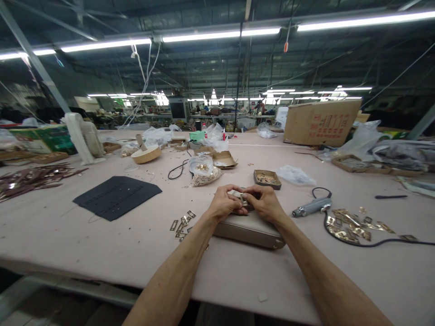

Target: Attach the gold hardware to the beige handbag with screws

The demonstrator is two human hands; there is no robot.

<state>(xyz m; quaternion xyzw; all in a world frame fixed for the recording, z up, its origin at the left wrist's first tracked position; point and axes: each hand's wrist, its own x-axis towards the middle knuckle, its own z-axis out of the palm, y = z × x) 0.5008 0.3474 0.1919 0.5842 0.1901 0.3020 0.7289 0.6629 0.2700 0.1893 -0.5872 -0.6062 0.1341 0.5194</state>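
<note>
My left hand and my right hand meet over the far edge of a beige leather bag that lies flat on the pale table. Both hands pinch a small metal clasp between their fingertips, fingers curled tight around it. A small heap of brass metal plates lies just left of the bag. To the right of my right hand rests a grey electric screwdriver with its black cord.
A dark felt panel lies at left, with a bag of small brass parts and a small tray of fittings beyond my hands. More brass fittings lie at right. Cardboard box, white fan, plastic bags stand farther back.
</note>
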